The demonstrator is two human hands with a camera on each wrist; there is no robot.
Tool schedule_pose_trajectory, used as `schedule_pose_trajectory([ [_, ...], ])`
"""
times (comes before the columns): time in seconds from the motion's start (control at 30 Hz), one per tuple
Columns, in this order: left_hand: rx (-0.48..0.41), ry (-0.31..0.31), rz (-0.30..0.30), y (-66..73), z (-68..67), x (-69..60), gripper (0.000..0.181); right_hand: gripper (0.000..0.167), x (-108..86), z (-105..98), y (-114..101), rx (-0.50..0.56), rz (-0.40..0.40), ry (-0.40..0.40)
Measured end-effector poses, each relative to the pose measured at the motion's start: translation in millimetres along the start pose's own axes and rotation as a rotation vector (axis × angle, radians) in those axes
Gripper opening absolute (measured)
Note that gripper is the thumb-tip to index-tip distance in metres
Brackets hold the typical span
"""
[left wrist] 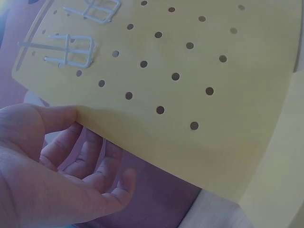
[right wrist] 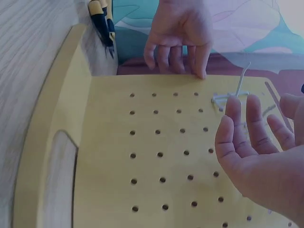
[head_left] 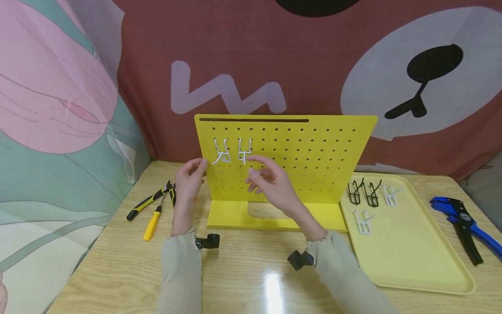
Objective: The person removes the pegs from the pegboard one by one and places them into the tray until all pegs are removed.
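A yellow pegboard (head_left: 306, 152) stands upright on the table, with two white wire hooks on its upper left. My left hand (head_left: 189, 176) holds the board's left edge; in the left wrist view the thumb (left wrist: 59, 118) lies at the front edge and the fingers are behind. The left white hook (head_left: 222, 155) hangs close to that edge. My right hand (head_left: 272, 183) is in front of the board, its index fingertip close to the other white hook (head_left: 245, 152). In the right wrist view its fingers (right wrist: 232, 135) are loosely bent with nothing between them.
A pale yellow tray (head_left: 408, 248) on the right bears two black hooks (head_left: 362, 194) and two white hooks (head_left: 364, 223). Beyond it lies a blue and black hand tool (head_left: 464, 220). Pliers (head_left: 149, 201) and a yellow-handled screwdriver (head_left: 153, 225) lie left of the board.
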State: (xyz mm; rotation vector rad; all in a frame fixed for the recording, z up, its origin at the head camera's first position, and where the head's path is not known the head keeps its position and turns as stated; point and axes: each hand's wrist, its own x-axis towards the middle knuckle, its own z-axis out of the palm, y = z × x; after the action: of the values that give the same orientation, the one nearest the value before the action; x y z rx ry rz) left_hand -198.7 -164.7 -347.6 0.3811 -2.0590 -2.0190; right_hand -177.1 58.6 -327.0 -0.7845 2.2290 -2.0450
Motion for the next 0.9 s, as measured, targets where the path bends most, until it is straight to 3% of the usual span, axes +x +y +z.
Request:
schedule_pose_trajectory([
  [0.47,0.000,0.001,-0.035,-0.1,0.1,1.3,0.034,0.029,20.8,14,-7,-0.004,0.027,0.050],
  [0.9,0.009,0.004,-0.001,-0.4,-0.9,0.7,0.033,0.028,22.6,11,-6,-0.010,0.010,0.049],
])
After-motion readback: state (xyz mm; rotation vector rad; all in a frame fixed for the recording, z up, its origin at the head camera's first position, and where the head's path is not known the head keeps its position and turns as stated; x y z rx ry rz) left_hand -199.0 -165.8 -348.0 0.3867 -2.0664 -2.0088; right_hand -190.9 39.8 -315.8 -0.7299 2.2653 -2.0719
